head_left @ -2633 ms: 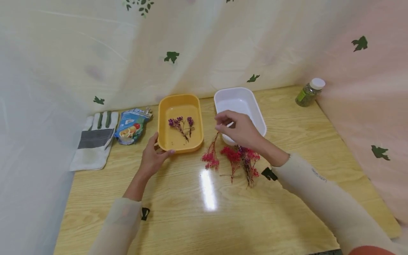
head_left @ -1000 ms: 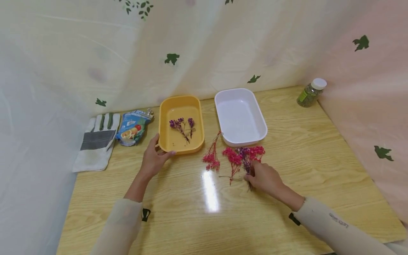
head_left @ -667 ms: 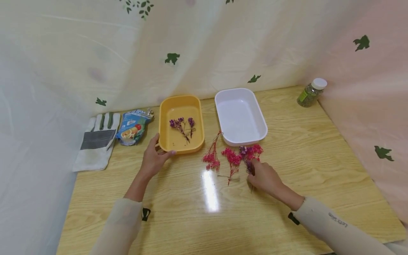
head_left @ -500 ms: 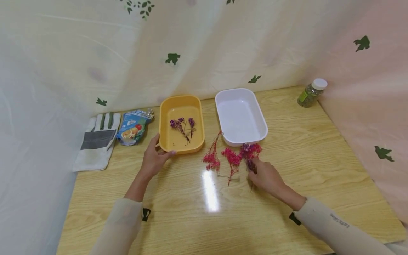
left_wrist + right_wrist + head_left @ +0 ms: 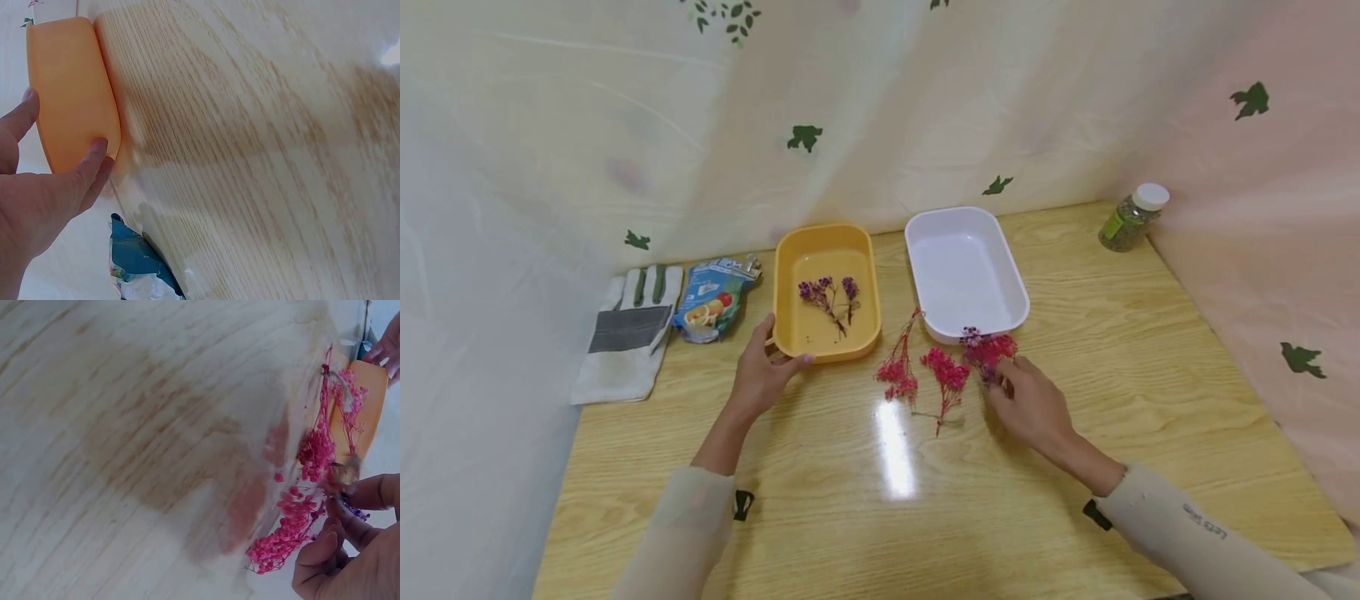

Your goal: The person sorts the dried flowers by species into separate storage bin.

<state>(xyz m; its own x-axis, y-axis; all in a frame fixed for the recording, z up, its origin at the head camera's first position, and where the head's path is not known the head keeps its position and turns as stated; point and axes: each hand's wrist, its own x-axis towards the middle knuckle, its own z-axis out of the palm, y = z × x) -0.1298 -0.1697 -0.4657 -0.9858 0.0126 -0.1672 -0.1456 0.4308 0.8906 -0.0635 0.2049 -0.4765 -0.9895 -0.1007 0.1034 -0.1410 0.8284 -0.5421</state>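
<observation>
Fingers on the right hand [image 5: 1033, 408] are pinched on the stems of a mixed pink-and-purple dried bunch [image 5: 988, 354], which is up at the near end of the white plastic tub [image 5: 966, 275]; can't tell if the blooms actually touch the rim. Left hand [image 5: 760, 375] has its fingers wrapped round the near left corner of the yellow plastic tub [image 5: 822, 258], thumb along the near rim. Two purple dried sprigs [image 5: 827, 307] lie inside that one. One pink dried sprig [image 5: 898, 375] is on the wood-grain worktop [image 5: 1090, 333], blooms toward the person, and a tied pink bunch [image 5: 947, 373] with twine [image 5: 342, 387] on its stems lies beside the mixed one. Over left: blue pouch [image 5: 709, 310], then a work glove [image 5: 631, 329]. Lidded jar [image 5: 1123, 229] stands far right.
</observation>
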